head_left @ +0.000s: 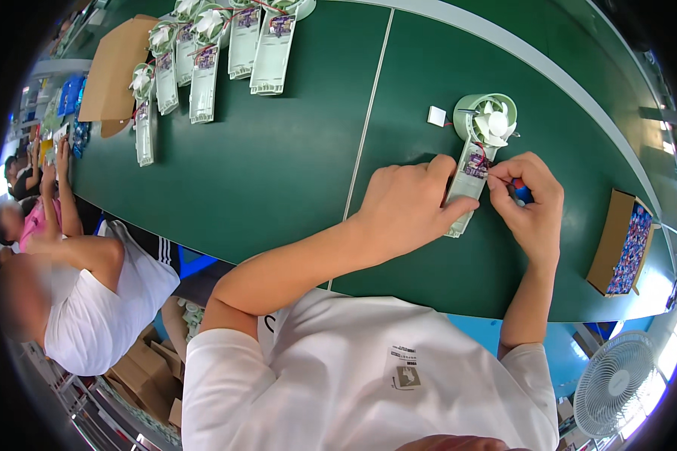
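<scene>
A pale green handheld fan (459,207) lies with its casing half uncovered, its round head pointing away from me. White blades (494,124) show in the head, and a purple circuit board (476,164) with red wires sits below them. My left hand (406,203) is closed around the handle, thumb across its lower part. My right hand (532,199) pinches at the board's right edge, apparently on a thin wire. A small blue and red piece (520,192) shows among its curled fingers; its kind is unclear. Beside the fan head lies a small white square (436,116).
Several half-open fans (203,83) lie at the far left, near a cardboard piece (116,71). A cardboard box (605,248) of small red and blue parts stands at right. A standing fan (615,383) is at lower right. Co-workers (101,308) sit along the left.
</scene>
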A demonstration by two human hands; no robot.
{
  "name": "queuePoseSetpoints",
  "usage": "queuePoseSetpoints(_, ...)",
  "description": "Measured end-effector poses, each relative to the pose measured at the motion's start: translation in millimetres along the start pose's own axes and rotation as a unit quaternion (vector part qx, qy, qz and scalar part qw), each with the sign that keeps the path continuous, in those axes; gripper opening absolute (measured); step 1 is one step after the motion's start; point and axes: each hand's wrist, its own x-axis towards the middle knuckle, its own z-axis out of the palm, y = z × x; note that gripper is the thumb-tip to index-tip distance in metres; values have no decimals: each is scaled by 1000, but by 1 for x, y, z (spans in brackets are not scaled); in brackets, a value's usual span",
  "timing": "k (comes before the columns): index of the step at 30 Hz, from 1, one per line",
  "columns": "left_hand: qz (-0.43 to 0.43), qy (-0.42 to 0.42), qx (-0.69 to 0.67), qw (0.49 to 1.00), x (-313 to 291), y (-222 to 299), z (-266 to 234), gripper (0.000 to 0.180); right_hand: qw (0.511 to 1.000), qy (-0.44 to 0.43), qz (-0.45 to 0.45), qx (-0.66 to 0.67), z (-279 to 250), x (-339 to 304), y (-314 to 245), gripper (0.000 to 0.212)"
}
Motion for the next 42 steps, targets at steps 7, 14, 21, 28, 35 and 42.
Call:
queuePoseSetpoints(7,8,-3,6,1000,-2,1,2,40,998,-11,-40,-47,-5,0,-2,11)
queuePoseSetpoints(14,19,-3,1,1000,-2,0,1,40,995,-11,-59,-85,-3,-1,-8,12)
queuePoseSetpoints(21,16,-4,9,1000,-3,0,2,41,992,-16,-73,-101,-1,-3,-12,13)
queuePoseSetpoints(28,21,-7,16,1000,-3,2,3,41,999,-7,30,-45,-2,-7,-15,9)
queuePoseSetpoints(35,43,-13,21,999,-3,5,0,42,979,52,185,64,4,-9,-17,16)
queuePoseSetpoints(42,14,-23,46,999,-3,11,4,44,953,-29,260,150,-5,-9,-11,15)
